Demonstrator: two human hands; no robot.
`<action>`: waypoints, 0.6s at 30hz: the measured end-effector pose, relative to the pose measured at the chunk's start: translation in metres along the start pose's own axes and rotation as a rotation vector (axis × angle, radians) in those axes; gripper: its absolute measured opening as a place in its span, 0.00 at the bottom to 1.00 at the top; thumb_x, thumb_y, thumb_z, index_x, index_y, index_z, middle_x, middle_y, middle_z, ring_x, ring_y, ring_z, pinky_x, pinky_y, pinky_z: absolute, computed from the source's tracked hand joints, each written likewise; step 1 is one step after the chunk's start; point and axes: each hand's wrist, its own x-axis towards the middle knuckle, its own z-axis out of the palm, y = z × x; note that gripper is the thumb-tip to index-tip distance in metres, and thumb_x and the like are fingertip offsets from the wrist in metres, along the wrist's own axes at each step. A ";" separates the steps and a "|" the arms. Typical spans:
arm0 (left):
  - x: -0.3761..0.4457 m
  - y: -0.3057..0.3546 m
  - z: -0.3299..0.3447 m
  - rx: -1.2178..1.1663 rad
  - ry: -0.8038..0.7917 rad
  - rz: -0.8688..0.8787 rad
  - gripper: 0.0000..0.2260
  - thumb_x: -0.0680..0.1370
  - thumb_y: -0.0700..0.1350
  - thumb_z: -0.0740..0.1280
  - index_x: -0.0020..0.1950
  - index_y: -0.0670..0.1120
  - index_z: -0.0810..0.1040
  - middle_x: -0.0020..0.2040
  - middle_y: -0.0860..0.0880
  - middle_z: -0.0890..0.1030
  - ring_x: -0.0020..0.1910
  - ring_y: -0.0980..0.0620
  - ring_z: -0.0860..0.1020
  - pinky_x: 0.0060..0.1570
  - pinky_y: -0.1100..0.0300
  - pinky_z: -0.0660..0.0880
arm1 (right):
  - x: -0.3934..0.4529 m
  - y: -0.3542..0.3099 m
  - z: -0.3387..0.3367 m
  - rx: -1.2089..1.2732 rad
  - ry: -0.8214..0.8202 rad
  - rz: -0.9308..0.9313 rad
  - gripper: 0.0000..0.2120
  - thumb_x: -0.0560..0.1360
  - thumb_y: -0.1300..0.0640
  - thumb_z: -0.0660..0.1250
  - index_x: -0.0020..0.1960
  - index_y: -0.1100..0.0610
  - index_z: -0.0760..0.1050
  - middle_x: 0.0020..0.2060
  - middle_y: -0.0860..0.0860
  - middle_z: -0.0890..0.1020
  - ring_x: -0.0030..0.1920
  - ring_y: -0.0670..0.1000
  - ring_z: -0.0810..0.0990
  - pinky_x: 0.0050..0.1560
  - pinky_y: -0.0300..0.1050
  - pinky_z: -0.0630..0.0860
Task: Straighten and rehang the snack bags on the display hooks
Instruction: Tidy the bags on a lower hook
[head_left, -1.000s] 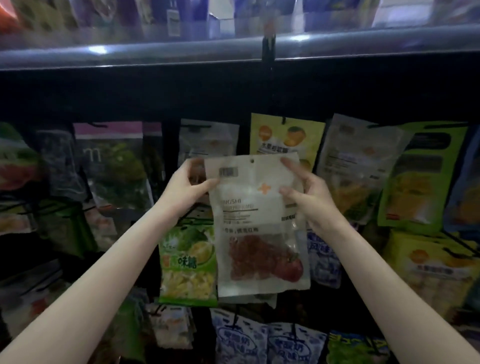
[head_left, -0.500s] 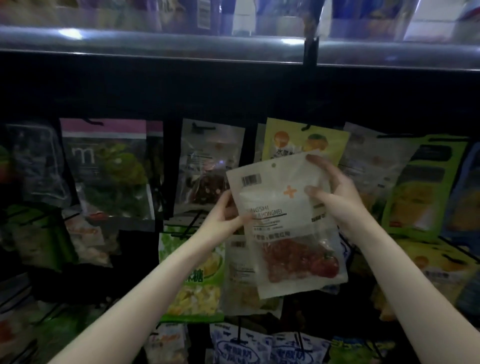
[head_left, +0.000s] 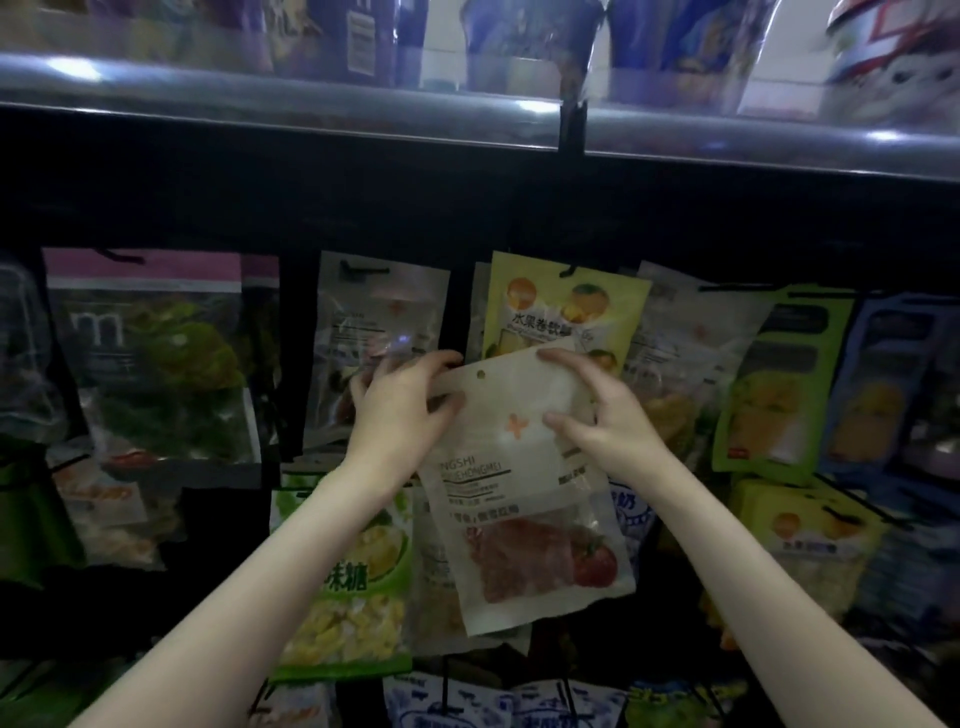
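Observation:
A white snack bag (head_left: 519, 478) with an orange cross, a clear window of red dried fruit and a punched hang hole near its top edge is held tilted in front of the display. My left hand (head_left: 400, 410) grips its top left corner, fingers behind and thumb in front. My right hand (head_left: 597, 410) grips the top right corner the same way. The bag's top overlaps the lower part of a yellow fruit-roll bag (head_left: 566, 306) that hangs on a black hook (head_left: 571, 270). A similar clear-white bag (head_left: 379, 322) hangs just left of my left hand.
Rows of hanging bags fill the dark pegboard: a pink-topped green bag (head_left: 150, 353) at left, a green durian bag (head_left: 353, 577) below, green and blue bags (head_left: 779, 379) at right. A metal shelf edge (head_left: 311, 109) runs overhead. Blue-white packets (head_left: 467, 701) hang at the bottom.
Both hands have lifted the white bag up toward the top row. My left hand moved from the bag's left side to its top left corner. The camera view shifted slightly.

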 end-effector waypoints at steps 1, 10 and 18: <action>0.003 0.002 -0.003 0.058 -0.015 0.030 0.13 0.76 0.49 0.66 0.61 0.52 0.77 0.55 0.51 0.80 0.64 0.48 0.70 0.64 0.51 0.58 | 0.000 -0.003 0.002 -0.001 -0.015 -0.028 0.25 0.74 0.64 0.68 0.65 0.44 0.66 0.62 0.37 0.69 0.68 0.45 0.66 0.69 0.53 0.66; 0.001 0.011 -0.012 -0.113 -0.060 0.127 0.05 0.77 0.50 0.65 0.43 0.56 0.78 0.35 0.63 0.75 0.48 0.52 0.78 0.64 0.50 0.60 | 0.040 -0.012 -0.042 0.023 0.586 0.216 0.31 0.71 0.52 0.72 0.70 0.55 0.64 0.67 0.52 0.69 0.68 0.52 0.68 0.66 0.50 0.68; -0.006 -0.008 -0.031 -0.011 -0.050 0.201 0.04 0.76 0.49 0.66 0.43 0.56 0.79 0.34 0.66 0.73 0.49 0.55 0.73 0.61 0.53 0.56 | 0.045 -0.016 -0.027 0.144 0.502 0.139 0.07 0.76 0.56 0.66 0.52 0.56 0.79 0.47 0.50 0.83 0.51 0.49 0.81 0.53 0.51 0.78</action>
